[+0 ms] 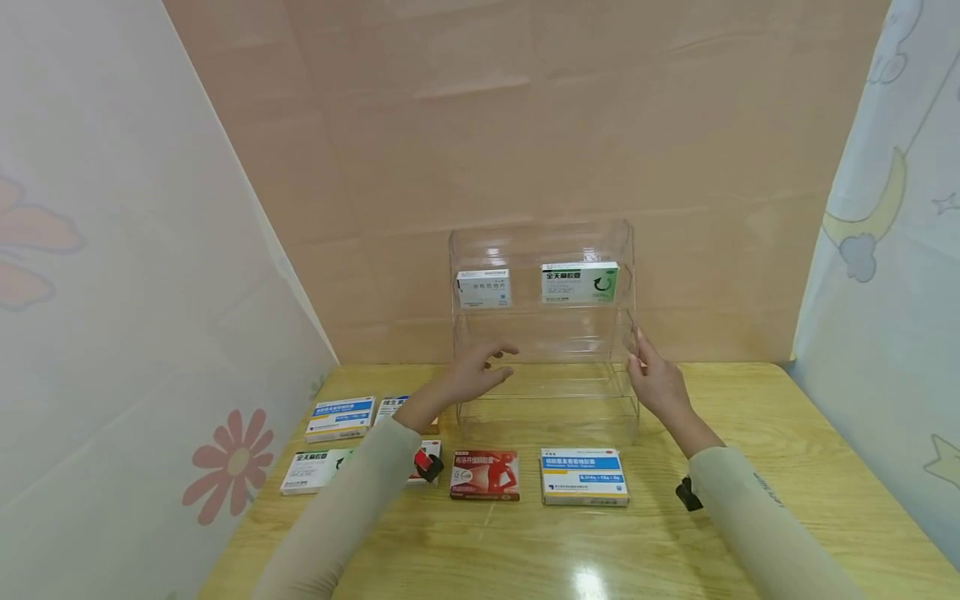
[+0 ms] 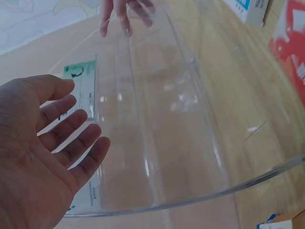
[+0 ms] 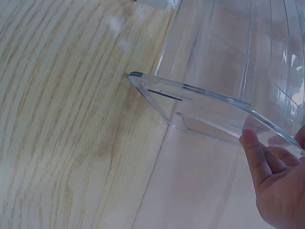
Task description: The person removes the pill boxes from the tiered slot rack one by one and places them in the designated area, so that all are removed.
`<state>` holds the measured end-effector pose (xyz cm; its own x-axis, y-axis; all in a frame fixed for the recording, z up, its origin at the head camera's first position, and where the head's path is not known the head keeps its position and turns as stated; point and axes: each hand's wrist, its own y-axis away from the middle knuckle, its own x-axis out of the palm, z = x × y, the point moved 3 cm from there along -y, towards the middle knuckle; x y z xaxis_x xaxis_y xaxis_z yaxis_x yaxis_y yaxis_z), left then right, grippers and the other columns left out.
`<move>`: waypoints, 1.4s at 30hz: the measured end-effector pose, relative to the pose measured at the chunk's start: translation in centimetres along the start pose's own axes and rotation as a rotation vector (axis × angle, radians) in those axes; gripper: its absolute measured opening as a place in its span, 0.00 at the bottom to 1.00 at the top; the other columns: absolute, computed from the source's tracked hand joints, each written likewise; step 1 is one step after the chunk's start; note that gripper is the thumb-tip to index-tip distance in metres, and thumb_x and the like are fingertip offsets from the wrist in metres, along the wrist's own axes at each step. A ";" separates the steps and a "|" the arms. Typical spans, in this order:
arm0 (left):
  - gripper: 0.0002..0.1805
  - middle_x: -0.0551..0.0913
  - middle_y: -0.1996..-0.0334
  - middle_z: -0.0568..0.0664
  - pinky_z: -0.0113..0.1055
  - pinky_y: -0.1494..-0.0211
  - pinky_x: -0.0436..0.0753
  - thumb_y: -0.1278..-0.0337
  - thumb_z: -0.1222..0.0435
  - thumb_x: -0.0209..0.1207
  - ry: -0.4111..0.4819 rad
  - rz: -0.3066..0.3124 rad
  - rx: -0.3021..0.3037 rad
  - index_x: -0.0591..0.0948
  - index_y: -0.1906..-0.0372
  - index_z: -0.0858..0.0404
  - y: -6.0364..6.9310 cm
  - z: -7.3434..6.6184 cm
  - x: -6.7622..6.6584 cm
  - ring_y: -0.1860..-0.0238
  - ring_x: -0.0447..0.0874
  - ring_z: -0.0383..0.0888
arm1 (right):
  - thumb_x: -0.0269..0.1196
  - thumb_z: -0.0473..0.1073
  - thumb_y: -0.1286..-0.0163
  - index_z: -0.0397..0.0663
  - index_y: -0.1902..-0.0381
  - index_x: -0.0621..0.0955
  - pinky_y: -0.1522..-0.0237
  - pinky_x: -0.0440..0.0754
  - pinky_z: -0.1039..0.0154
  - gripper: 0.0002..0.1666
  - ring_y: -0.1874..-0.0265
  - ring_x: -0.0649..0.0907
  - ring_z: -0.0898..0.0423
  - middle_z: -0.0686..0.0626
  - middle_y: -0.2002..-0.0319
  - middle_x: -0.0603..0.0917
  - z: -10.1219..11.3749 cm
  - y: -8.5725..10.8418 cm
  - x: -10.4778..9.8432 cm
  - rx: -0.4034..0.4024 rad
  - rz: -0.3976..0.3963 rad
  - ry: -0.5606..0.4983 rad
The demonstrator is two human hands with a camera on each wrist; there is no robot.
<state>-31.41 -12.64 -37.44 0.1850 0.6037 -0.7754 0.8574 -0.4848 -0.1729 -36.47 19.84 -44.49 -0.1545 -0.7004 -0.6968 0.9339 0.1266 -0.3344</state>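
A clear display rack [image 1: 547, 408] stands at the back of the table. One tier holds a small white medicine box [image 1: 483, 290] on the left and a green-and-white medicine box [image 1: 579, 283] on the right. My left hand [image 1: 480, 372] is in front of the rack's left part, fingers spread and slightly bent, holding nothing; the left wrist view shows its bare palm [image 2: 28, 157]. My right hand [image 1: 662, 385] pinches the edge of the rack's right side panel. In the right wrist view, its fingers [image 3: 257, 160] lie against the clear panel; the thumb is partly cut off.
In front of the rack lie a red medicine box [image 1: 484, 476] and a blue-and-white one [image 1: 585, 477]. Further left are another blue-and-white box [image 1: 341, 418], a green-and-white box [image 1: 311, 472] and boxes partly covered by my left arm. Fabric walls flank the table [image 1: 780, 433].
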 end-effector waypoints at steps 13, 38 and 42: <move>0.23 0.75 0.32 0.56 0.53 0.33 0.76 0.26 0.58 0.56 -0.071 -0.092 -0.071 0.75 0.32 0.58 -1.5 0.0 -4.5 0.32 0.72 0.57 | 0.46 0.43 0.19 0.48 0.19 0.54 0.86 0.74 0.62 0.35 0.53 0.84 0.28 0.27 0.37 0.74 -0.2 0.1 0.2 -0.018 -0.019 -0.012; 0.27 0.70 0.29 0.55 0.52 0.30 0.72 0.35 0.63 0.58 -0.448 -0.242 -0.237 0.74 0.30 0.55 -6.7 -0.7 -9.9 0.30 0.66 0.56 | 0.47 0.42 0.19 0.49 0.19 0.53 0.83 0.75 0.61 0.35 0.52 0.84 0.29 0.28 0.37 0.74 -0.2 0.4 -0.2 0.001 -0.025 0.000; 0.27 0.70 0.30 0.54 0.52 0.31 0.72 0.35 0.63 0.59 -0.510 -0.224 -0.266 0.74 0.31 0.55 -7.4 -0.8 -10.1 0.30 0.67 0.55 | 0.47 0.43 0.19 0.49 0.19 0.53 0.81 0.76 0.61 0.35 0.51 0.84 0.29 0.28 0.36 0.74 -0.2 0.3 -0.1 0.004 -0.017 -0.007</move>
<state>-39.25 -14.61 -27.81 -0.2104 0.2618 -0.9419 0.9512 -0.1675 -0.2590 -36.20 20.08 -44.62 -0.1683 -0.7074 -0.6865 0.9324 0.1117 -0.3436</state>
